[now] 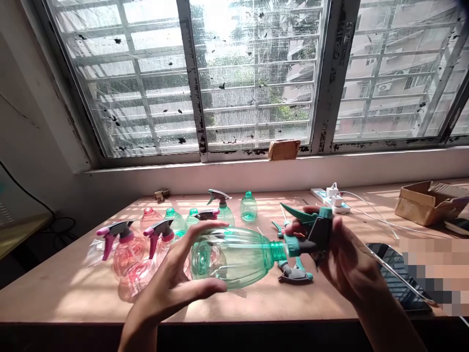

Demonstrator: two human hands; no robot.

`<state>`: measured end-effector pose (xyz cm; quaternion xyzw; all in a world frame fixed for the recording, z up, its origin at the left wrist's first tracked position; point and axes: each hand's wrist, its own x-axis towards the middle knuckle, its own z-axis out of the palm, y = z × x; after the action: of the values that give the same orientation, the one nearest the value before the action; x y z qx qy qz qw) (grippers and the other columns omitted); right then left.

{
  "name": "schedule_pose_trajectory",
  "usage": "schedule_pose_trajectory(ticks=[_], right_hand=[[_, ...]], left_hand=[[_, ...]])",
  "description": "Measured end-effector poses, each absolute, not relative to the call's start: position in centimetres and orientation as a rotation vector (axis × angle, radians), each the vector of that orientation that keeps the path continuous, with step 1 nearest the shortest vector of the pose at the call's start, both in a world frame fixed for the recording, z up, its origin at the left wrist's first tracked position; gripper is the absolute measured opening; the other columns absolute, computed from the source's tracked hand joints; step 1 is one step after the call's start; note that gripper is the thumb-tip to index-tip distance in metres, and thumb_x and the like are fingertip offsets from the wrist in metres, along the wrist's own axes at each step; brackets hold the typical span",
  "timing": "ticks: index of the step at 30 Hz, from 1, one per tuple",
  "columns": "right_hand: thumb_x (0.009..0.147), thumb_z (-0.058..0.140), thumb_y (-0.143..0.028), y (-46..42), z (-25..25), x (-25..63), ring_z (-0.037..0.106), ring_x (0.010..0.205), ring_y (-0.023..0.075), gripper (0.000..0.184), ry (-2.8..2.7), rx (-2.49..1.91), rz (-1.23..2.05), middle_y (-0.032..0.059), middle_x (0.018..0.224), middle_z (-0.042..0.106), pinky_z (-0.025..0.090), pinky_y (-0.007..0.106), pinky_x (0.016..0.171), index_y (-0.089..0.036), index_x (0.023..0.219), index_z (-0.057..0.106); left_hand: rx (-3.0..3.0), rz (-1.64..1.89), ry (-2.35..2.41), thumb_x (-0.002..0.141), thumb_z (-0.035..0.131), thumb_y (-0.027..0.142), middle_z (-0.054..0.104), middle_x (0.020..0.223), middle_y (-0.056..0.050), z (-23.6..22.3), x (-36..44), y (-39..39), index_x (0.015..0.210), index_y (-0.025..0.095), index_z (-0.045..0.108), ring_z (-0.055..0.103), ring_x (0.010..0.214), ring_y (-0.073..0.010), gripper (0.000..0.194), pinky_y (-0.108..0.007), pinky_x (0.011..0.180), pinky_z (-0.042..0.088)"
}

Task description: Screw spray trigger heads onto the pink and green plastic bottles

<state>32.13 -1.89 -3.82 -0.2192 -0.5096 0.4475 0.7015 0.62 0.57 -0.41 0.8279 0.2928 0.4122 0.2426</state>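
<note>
My left hand point(176, 274) is wrapped round a clear green plastic bottle point(234, 256), held on its side above the table with its neck pointing right. In my right hand point(340, 264) is a black and green spray head point(317, 234), gripped by its body with the trigger up and to the left. The green collar of the spray head sits at the bottle's threaded neck; whether it is screwed on I cannot tell. Below and behind it, loose spray heads point(296, 274) lie on the table. Pink bottles with pink-and-grey spray heads point(117, 234) stand at the left.
Several green bottles point(248, 208) stand further back, one with a spray head fitted. A power strip point(331, 199) with cables, an open cardboard box point(428, 203) and a dark tablet point(399, 278) are at the right. The window sill holds a brown block point(284, 150).
</note>
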Motion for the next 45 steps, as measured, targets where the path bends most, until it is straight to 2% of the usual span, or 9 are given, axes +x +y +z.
schedule_pose_trajectory(ticks=[8,13,23,30,35,37,41,43,45], right_hand=[[0.105,0.062,-0.046,-2.4,-4.5,29.7,0.074,0.117,0.0301,0.042,-1.251,-0.623,0.809,0.0091,0.123,0.079,0.058,0.05,0.103,-0.034,0.144,0.055],[0.103,0.065,-0.042,-2.3,-4.2,30.0,0.068,0.12,0.0277,0.027,-1.396,-0.599,0.715,0.0062,0.126,0.074,0.054,0.047,0.108,-0.035,0.13,0.064],[0.09,0.085,-0.03,-2.6,-4.0,30.3,0.069,0.081,0.0163,0.029,-1.359,-0.595,0.719,0.0029,0.115,0.076,0.062,0.028,0.072,-0.033,0.115,0.072],[0.081,0.093,-0.032,-1.7,-4.4,30.9,0.071,0.066,0.0164,0.034,-1.244,-0.589,0.892,0.0017,0.087,0.078,0.063,0.028,0.064,-0.026,0.111,0.079],[0.081,0.093,-0.041,-0.6,-4.8,30.1,0.068,0.06,0.0165,0.034,-1.053,-0.565,1.074,-0.0012,0.078,0.07,0.058,0.027,0.051,-0.021,0.102,0.076],[0.08,0.093,-0.042,-0.6,-4.8,30.0,0.069,0.061,0.0176,0.034,-1.021,-0.555,1.085,-0.0007,0.08,0.071,0.06,0.03,0.054,-0.022,0.1,0.075],[0.082,0.092,-0.037,-1.4,-4.8,30.3,0.072,0.063,0.019,0.031,-1.119,-0.547,0.93,0.0004,0.08,0.074,0.062,0.032,0.061,-0.027,0.107,0.076],[0.083,0.091,-0.033,-2.0,-4.7,30.6,0.073,0.066,0.0196,0.031,-1.156,-0.594,0.765,0.0032,0.091,0.077,0.06,0.029,0.056,-0.029,0.11,0.076],[0.081,0.093,-0.032,-2.4,-4.6,31.0,0.073,0.071,0.0213,0.034,-1.197,-0.634,0.598,0.0059,0.103,0.077,0.059,0.029,0.054,-0.029,0.11,0.076]], left_hand=[[2.353,1.224,0.804,0.084,0.086,0.051,0.061,0.153,-0.012,-0.8,2.7,1.1,0.147,0.034,0.057,0.054,0.144,-0.0391,0.071,-0.05,0.118,0.048],[2.264,1.464,0.748,0.081,0.087,0.056,0.064,0.148,-0.012,-1.4,3.5,1.1,0.146,0.033,0.058,0.059,0.138,-0.0373,0.075,-0.05,0.118,0.047],[2.113,1.415,0.702,0.082,0.083,0.062,0.056,0.154,-0.013,-1.4,3.9,0.4,0.148,0.037,0.053,0.054,0.142,-0.0396,0.076,-0.055,0.119,0.046],[2.334,1.521,0.6,0.068,0.097,0.051,0.037,0.167,-0.015,-1.4,4.5,0.4,0.167,0.044,0.015,0.053,0.144,-0.0371,0.129,-0.052,0.117,0.052],[2.754,1.519,0.662,0.079,0.094,0.025,0.035,0.17,-0.013,-1.7,5.0,-0.8,0.162,0.036,0.033,0.039,0.156,-0.037,0.104,-0.052,0.123,0.047],[2.806,1.506,0.672,0.081,0.093,0.032,0.025,0.176,-0.011,-1.8,5.3,-1.3,0.163,0.038,0.032,0.033,0.16,-0.0381,0.102,-0.054,0.123,0.046],[2.552,1.618,0.628,0.079,0.076,0.075,0.005,0.181,-0.006,-1.6,5.3,-1.2,0.169,0.043,0.014,0.015,0.164,-0.0452,0.113,-0.066,0.128,0.032],[2.376,1.569,0.638,0.087,0.055,0.083,0.011,0.181,-0.006,-1.4,4.4,-0.5,0.169,0.045,0.012,0.02,0.163,-0.0442,0.099,-0.066,0.128,0.031],[2.26,1.38,0.736,0.093,0.038,0.084,0.028,0.177,-0.007,-1.4,3.0,0.2,0.167,0.043,0.023,0.031,0.16,-0.0428,0.086,-0.064,0.127,0.032]])
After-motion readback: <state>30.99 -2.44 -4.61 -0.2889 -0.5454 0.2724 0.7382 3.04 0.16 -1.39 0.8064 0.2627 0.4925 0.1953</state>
